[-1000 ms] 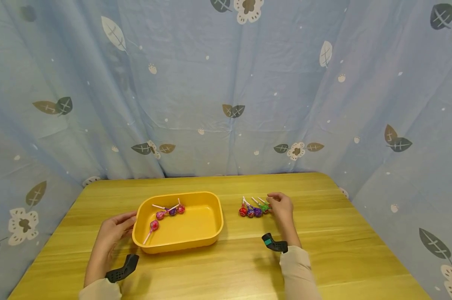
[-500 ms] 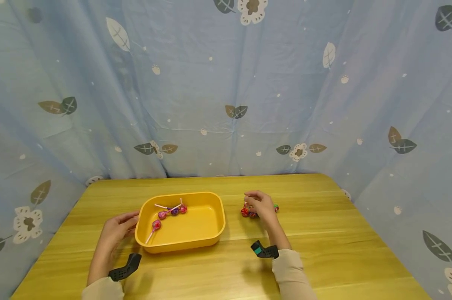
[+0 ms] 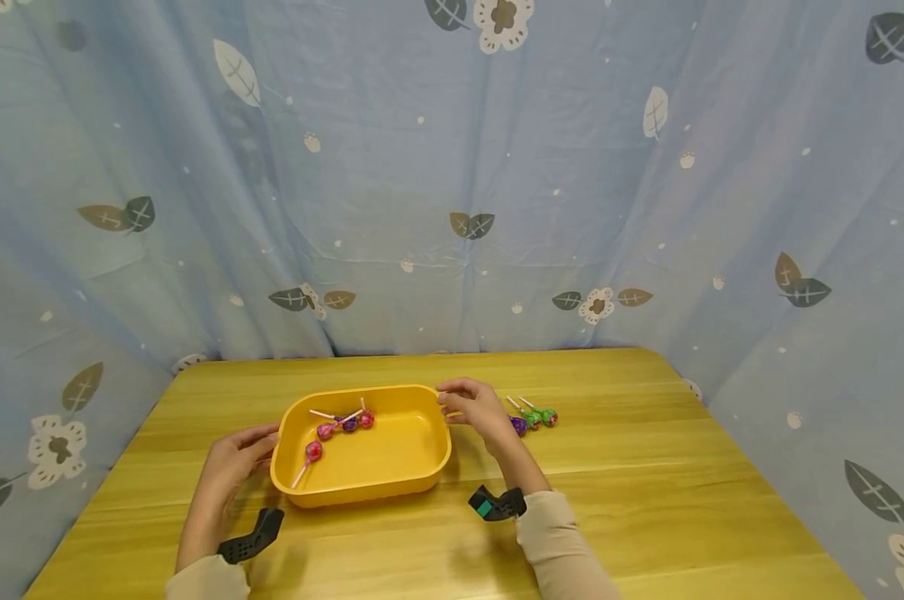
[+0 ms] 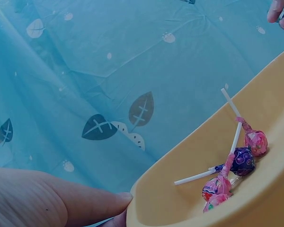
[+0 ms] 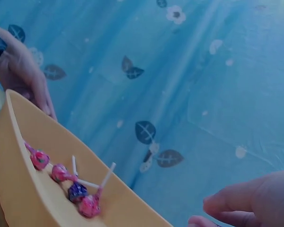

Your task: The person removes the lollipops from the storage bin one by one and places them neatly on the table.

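Several lollipops in pink and purple wrappers lie in the yellow tray (image 3: 377,454), among them a pink lollipop (image 3: 313,451) near its left end and a purple lollipop (image 5: 77,192). My left hand (image 3: 230,462) touches the outside of the tray's left end, with the thumb (image 4: 102,204) right at the rim. At the far right corner is my right hand (image 3: 481,410), fingers loosely bent close to the rim and no object showing in them. In the right wrist view, part of that hand (image 5: 255,201) appears at lower right.
Right of the right hand, green lollipops (image 3: 547,417) and a purple lollipop (image 3: 519,426) lie on the wooden table (image 3: 646,500); the hand hides the spot beside them. A blue patterned curtain (image 3: 392,167) hangs behind the table.
My right hand has moved left from the green lollipops, passing over the others, to the tray's right corner. The left hand stays at the tray, and the lollipops inside have not moved.
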A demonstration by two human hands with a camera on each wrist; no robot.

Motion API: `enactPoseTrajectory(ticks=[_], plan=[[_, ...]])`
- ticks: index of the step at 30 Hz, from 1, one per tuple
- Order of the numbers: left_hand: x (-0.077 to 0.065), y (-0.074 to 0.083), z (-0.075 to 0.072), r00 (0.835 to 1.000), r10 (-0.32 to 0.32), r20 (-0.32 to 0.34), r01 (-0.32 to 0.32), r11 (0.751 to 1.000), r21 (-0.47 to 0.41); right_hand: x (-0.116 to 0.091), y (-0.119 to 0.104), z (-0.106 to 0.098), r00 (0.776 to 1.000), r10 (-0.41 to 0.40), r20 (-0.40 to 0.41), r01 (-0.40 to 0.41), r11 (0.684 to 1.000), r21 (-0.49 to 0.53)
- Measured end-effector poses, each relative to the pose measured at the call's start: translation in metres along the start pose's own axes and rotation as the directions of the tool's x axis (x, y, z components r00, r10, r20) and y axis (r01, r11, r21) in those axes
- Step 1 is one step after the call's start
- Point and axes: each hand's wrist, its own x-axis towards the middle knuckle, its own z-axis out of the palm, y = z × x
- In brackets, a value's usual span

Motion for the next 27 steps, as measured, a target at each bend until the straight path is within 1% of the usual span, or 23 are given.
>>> enactPoseTrajectory(ticks=[5,10,17,24,27], plan=[[0.000,0.000,-0.001,1.000,0.001,0.001,-0.001,1.000,-0.010,0.002,-0.005,0.015,0.999,0.008,0.049,-0.009,1.000,0.026],[0.000,0.000,0.000,1.000,0.007,0.003,-0.007,1.000,-0.010,0.006,-0.005,0.032,0.997,0.019,0.076,-0.023,0.998,0.057],[0.000,-0.001,0.000,1.000,0.013,0.005,-0.013,1.000,-0.014,0.011,-0.001,0.051,0.992,0.065,0.108,-0.075,0.993,0.092],[0.001,-0.002,0.000,1.000,0.008,0.004,-0.008,1.000,-0.012,0.015,-0.004,0.069,0.991,0.073,0.113,-0.075,0.997,0.017],[0.001,-0.002,-0.001,1.000,0.003,0.001,-0.003,1.000,-0.015,0.017,-0.006,0.077,0.989,0.082,0.122,-0.085,0.996,0.013]])
